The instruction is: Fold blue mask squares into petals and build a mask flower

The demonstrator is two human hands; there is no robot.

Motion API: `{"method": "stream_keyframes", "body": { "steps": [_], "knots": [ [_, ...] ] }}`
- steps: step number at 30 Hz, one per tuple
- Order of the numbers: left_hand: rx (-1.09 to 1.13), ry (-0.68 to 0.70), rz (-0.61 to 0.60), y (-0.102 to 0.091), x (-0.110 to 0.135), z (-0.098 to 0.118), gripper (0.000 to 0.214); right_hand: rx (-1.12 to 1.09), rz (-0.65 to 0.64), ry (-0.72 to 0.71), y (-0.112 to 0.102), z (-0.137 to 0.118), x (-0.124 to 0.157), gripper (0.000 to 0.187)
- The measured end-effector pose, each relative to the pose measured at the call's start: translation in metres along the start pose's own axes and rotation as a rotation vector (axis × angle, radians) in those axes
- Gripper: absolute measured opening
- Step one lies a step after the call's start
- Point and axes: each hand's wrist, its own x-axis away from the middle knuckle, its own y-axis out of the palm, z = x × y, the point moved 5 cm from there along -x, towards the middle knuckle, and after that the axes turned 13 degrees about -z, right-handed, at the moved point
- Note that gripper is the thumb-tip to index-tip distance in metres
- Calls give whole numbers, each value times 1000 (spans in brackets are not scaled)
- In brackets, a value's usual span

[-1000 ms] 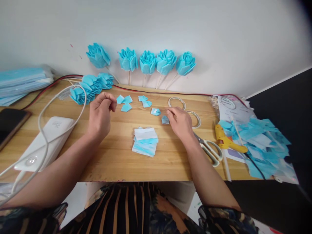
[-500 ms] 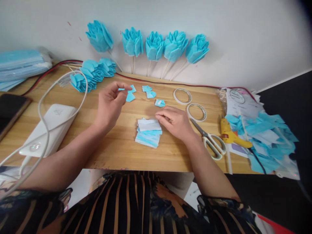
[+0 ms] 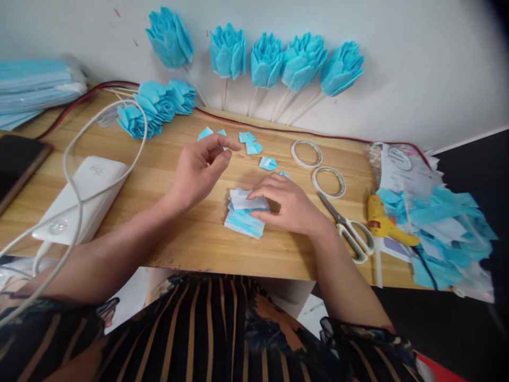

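Note:
My right hand reaches over the right edge of a small stack of blue and white fabric pieces, thumb and fingers apart. The top piece is white and partly under my fingertips; whether they touch it I cannot tell. To the left, my left hand hovers above the table with thumb and index finger parted and nothing between them. Small folded blue pieces lie beyond my hands, some partly hidden by my left fingers. Another folded piece shows just behind my right hand.
Blue fabric flowers on sticks lean against the wall, and more flowers lie at left. Tape rolls, scissors, a yellow glue gun and blue scraps are at right. A white power bank lies left.
My right hand has spread its fingers and moved onto the stack's edge. A folded piece now shows behind it. My left hand has shifted right, and the view has tilted slightly.

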Motion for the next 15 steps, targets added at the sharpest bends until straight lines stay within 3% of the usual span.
{"method": "stream_keyframes", "body": {
  "steps": [6,15],
  "knots": [
    [-24,-11,-75,6,1,0,15,2,-2,37,3,3,-1,13],
    [-45,6,-263,16,3,-5,31,-121,152,273,-3,15,4,15]
  ]
}}
